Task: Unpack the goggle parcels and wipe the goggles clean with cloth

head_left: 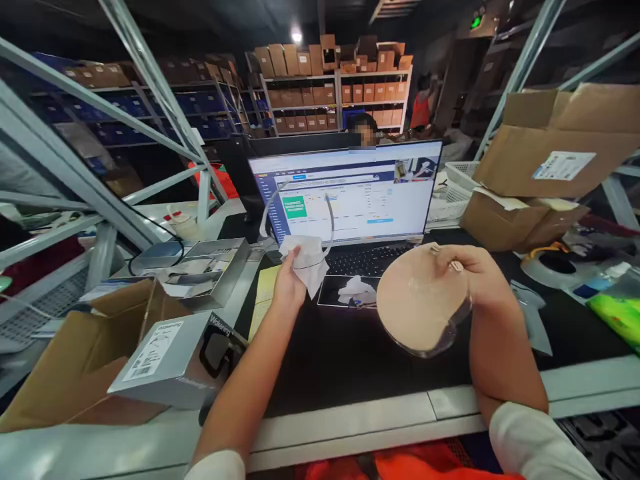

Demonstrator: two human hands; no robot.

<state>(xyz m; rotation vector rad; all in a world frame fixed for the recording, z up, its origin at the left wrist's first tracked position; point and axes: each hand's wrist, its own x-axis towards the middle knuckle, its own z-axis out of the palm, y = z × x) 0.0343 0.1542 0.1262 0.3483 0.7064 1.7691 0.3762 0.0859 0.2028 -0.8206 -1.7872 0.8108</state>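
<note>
My left hand [290, 283] is closed on a crumpled white sheet [309, 257], thumb on top, in front of the monitor. A thin grey-white curved strip [331, 223] rises from the sheet, with a second strip [269, 207] curving up on its left. At the right, my right hand [467, 263] grips a round beige disc [417, 293] by its upper right edge. Clear, shiny material shows along the disc's lower rim. Whitish bits cover the fingertips. Below the disc lies the black desk mat [350, 373].
A monitor [350, 200] and black keyboard [370, 260] stand ahead. To the left are a grey printed box [175, 360], an open carton [90, 360] and a grey tray [213, 287]. Cartons [555, 153], a tape roll [545, 267] and a bright green pack [617, 320] sit right.
</note>
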